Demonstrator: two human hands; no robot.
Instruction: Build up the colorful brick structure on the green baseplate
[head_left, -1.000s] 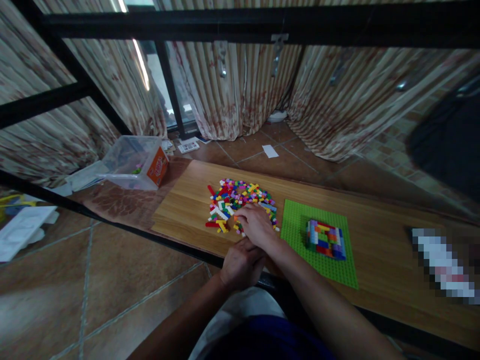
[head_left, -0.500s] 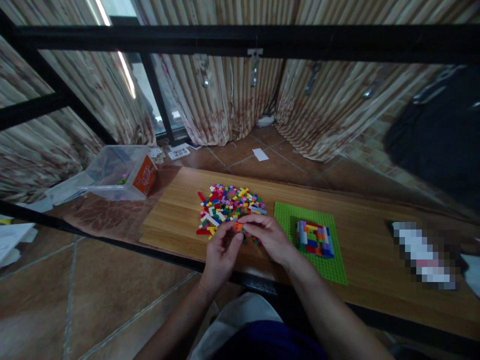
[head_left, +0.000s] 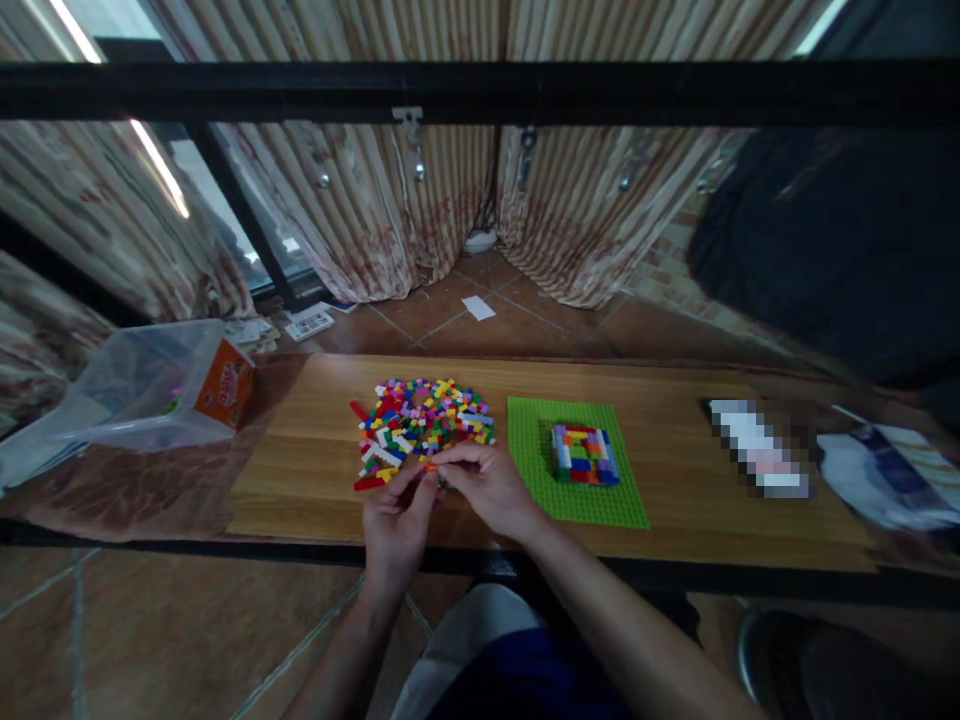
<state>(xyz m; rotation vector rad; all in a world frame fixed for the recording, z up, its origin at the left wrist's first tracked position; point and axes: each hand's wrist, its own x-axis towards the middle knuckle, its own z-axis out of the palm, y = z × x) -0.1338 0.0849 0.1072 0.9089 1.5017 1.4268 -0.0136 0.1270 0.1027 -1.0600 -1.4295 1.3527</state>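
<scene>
My left hand (head_left: 394, 520) and my right hand (head_left: 491, 485) meet at the near edge of the wooden board (head_left: 300, 480), fingertips pinched together on a small orange brick (head_left: 430, 466). Just beyond them lies a pile of small coloured bricks (head_left: 420, 420). To the right of the pile sits a green baseplate (head_left: 532, 480), and on it stands a low square build of mixed-colour bricks (head_left: 585, 455). My right forearm runs down to the lower right.
A clear plastic tub with an orange label (head_left: 161, 385) lies at the far left on a brown mat. A black metal frame bar (head_left: 480, 90) crosses overhead. Curtains hang behind. Papers (head_left: 892, 470) lie at the right end, with a dark bag (head_left: 840, 240) behind them.
My right hand lifted an orange brick out of the pile and my left hand rose to meet it. Both now pinch the brick. The camera has swung to the right.
</scene>
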